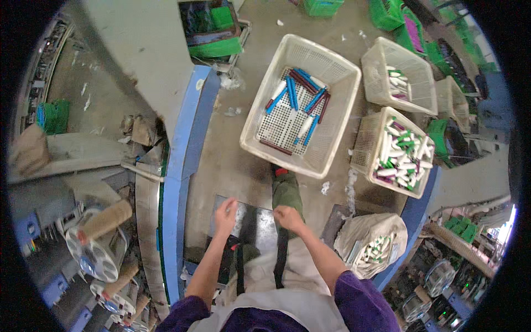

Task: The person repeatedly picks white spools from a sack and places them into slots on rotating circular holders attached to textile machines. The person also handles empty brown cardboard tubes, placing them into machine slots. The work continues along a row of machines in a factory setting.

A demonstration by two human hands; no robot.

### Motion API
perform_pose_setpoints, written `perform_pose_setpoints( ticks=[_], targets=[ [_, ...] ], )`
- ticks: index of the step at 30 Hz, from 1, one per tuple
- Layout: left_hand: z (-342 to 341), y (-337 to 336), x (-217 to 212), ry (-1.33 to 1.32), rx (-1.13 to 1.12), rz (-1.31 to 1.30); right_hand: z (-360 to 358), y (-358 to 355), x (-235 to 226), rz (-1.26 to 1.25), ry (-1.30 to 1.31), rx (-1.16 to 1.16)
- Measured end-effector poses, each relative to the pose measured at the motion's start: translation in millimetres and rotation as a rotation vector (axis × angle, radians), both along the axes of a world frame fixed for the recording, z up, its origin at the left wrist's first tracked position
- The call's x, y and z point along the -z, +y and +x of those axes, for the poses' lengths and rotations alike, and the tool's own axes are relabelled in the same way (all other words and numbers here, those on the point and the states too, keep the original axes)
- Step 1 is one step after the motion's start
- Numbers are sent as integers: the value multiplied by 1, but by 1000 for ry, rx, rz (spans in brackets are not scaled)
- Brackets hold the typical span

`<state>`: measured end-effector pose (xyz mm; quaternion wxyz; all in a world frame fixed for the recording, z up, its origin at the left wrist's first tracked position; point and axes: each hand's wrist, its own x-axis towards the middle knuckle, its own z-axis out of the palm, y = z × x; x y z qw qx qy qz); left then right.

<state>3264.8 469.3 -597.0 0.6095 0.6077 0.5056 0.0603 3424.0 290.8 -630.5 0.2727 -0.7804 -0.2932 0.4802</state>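
Note:
My left hand (225,216) is in front of my body with its fingers curled together. Level with it, my right hand (288,218) is closed, fingers bent inward. Whether either hand holds anything small is hidden. A black strap (281,260) on my apron runs up to just under the right hand; another black strap (239,271) hangs below the left. Beyond my hands stands a large cream plastic basket (255,143), tilted in view. Blue and maroon tubes (292,93) and a few white yarn-wound bobbins (305,126) lie loose inside it. Neither hand touches the basket.
At right stand a basket of white, green and purple bobbins (404,152), another cream basket (371,83) and a cloth sack (354,229) holding bobbins. Blue-edged machine frames (178,182) flank the aisle. Reels (99,246) are at lower left. Green crates (323,6) stand farther off.

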Motion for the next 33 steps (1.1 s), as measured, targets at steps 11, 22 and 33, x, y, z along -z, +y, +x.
perform_pose_setpoints(
  ticks=[11,22,33],
  targets=[
    [242,138,257,477,342,459,264,195,363,-388,-67,216],
    [246,133,265,553,287,563,309,337,463,-648,-304,445],
    [232,137,254,469,378,345,223,149,280,-438,248,802]
  ],
)
